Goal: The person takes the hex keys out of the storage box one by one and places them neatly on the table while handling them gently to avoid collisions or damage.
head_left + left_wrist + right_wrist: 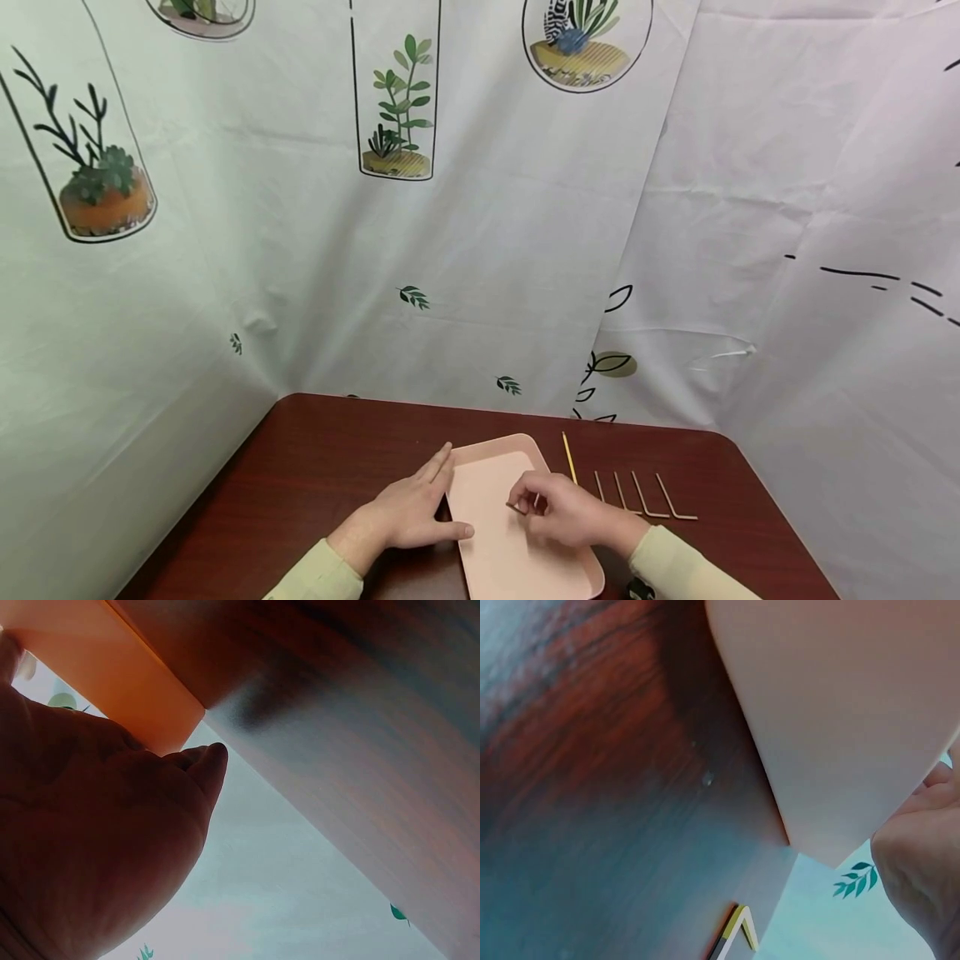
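A pink tray [491, 550] lies aslant on the dark red-brown table. My left hand [415, 504] rests along the tray's left rim, fingers straight toward its far corner and thumb reaching over the edge. Above the tray floor my right hand [558, 507] pinches a hex key [515, 508]; only a short dark end pokes out past the fingertips, and the rest is hidden. Several L-shaped hex keys [670, 500] lie in a row on the table to the right of the right hand. In the right wrist view, the right hand [919, 855] shows beside the tray's side wall [832, 735].
A yellow pencil [569, 457] lies just right of the tray's far end, left of the row of hex keys. The wooden table [337, 450] has rounded far corners. White fabric [480, 250] printed with plants hangs close behind the table and along both sides.
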{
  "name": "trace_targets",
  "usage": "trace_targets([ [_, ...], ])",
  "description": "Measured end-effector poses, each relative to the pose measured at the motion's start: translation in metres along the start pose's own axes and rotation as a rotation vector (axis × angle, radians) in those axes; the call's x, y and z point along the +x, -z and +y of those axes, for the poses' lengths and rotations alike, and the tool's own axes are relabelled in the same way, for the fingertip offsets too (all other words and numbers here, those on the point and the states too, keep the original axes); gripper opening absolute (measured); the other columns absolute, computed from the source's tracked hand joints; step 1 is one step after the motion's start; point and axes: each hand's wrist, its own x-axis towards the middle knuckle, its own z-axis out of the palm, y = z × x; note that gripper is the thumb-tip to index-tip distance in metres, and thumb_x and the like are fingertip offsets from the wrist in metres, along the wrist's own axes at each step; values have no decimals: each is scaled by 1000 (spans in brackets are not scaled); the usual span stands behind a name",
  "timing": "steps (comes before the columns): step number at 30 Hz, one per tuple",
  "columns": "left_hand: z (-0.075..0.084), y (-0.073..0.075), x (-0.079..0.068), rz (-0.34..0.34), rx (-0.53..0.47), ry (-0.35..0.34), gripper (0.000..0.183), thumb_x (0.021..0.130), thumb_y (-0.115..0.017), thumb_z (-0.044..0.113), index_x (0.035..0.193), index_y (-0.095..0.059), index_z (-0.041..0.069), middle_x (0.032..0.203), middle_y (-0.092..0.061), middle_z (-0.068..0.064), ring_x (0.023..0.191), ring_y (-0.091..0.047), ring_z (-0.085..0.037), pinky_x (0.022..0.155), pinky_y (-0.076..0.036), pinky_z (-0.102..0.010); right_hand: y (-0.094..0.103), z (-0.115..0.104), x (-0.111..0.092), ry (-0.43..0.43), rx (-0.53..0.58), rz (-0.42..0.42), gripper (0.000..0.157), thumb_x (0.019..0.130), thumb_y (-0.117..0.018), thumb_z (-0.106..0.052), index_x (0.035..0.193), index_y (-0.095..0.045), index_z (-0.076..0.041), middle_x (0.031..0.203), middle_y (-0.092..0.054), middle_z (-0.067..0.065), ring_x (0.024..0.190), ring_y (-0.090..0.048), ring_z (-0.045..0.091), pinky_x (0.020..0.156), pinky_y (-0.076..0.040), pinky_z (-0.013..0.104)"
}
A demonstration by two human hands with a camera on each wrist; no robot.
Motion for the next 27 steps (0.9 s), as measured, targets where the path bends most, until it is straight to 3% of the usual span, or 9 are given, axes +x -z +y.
trace_targets([
  [5, 0, 0, 1, 5, 11, -3, 119, 85, -49, 85, 162, -18, -1, 171, -8, -15, 152, -29, -27, 96, -52, -45, 3, -16, 3, -44, 63, 51, 41, 72, -67, 23, 103, -65, -4, 86, -64, 14, 77, -63, 29, 63, -56, 41],
  [10, 1, 1, 0, -9, 0, 1, 119, 86, -49, 85, 163, -18, 0, 171, -7, -15, 152, -29, -27, 96, -52, -46, -2, 6, -3, -125, 88, 65, 43, 74, -67, 20, 105, -66, -11, 88, -65, 8, 80, -62, 21, 66, -55, 34],
  [16, 1, 1, 0, -27, -5, 8, 118, 86, -48, 85, 163, -19, 1, 171, -6, -14, 152, -29, -28, 96, -51, -46, 0, 9, -6, -197, 154, 93, 40, 77, -66, 16, 106, -68, -12, 90, -66, 5, 80, -60, 17, 66, -50, 23],
  [22, 1, 1, 0, -22, -7, 5, 118, 86, -48, 85, 163, -18, 1, 171, -6, -14, 152, -28, -28, 98, -51, -46, 3, 7, -7, -241, 250, 125, 36, 82, -66, 13, 108, -67, -12, 93, -67, 8, 84, -63, 17, 69, -51, 24],
  [27, 1, 1, 0, -22, -12, 6, 118, 86, -48, 85, 163, -16, 1, 171, -5, -14, 152, -28, -27, 95, -52, -46, 6, 5, -7, -239, 362, 153, 32, 84, -67, 11, 111, -65, -5, 95, -66, 15, 88, -63, 23, 72, -52, 25],
])
